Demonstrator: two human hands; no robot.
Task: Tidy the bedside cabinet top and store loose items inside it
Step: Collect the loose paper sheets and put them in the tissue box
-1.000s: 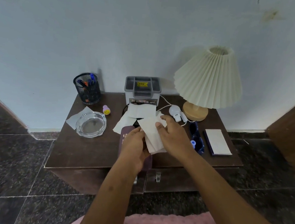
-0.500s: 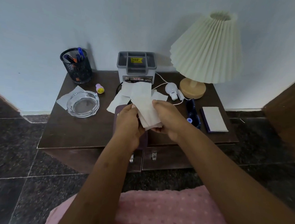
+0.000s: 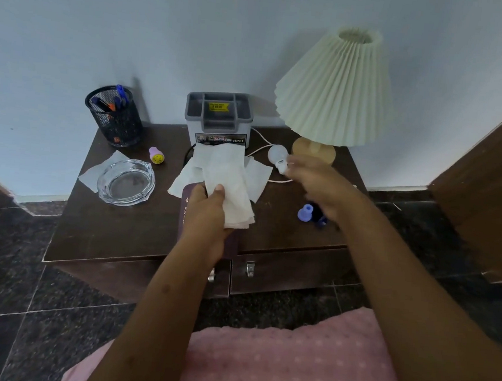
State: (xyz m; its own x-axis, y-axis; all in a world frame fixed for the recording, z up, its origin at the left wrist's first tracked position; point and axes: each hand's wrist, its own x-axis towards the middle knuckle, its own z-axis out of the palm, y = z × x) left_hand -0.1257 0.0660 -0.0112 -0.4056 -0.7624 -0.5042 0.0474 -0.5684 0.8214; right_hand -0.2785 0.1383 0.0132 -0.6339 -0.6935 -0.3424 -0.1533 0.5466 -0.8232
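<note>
My left hand (image 3: 208,214) grips a stack of white tissues (image 3: 234,195) over the middle of the dark brown cabinet top (image 3: 113,227). More loose tissues (image 3: 258,177) lie beneath them, in front of the grey organiser box (image 3: 218,117). A maroon booklet (image 3: 185,203) lies under my left hand. My right hand (image 3: 317,185) is blurred, apart from the tissues, with relaxed fingers close to a white plug light (image 3: 277,156) and its cable. Two shut drawers (image 3: 285,272) sit below the top.
A mesh pen holder (image 3: 113,117) stands at the back left, with a smiley stamp (image 3: 156,155) beside it. A glass ashtray (image 3: 126,181) rests on a tissue (image 3: 93,173). A pleated lamp (image 3: 334,88) fills the back right. A small blue bottle (image 3: 305,212) lies near my right wrist.
My right hand has let go of the tissue stack and moved right toward the white plug light. My left hand keeps hold of the tissues. The camera has shifted closer.
</note>
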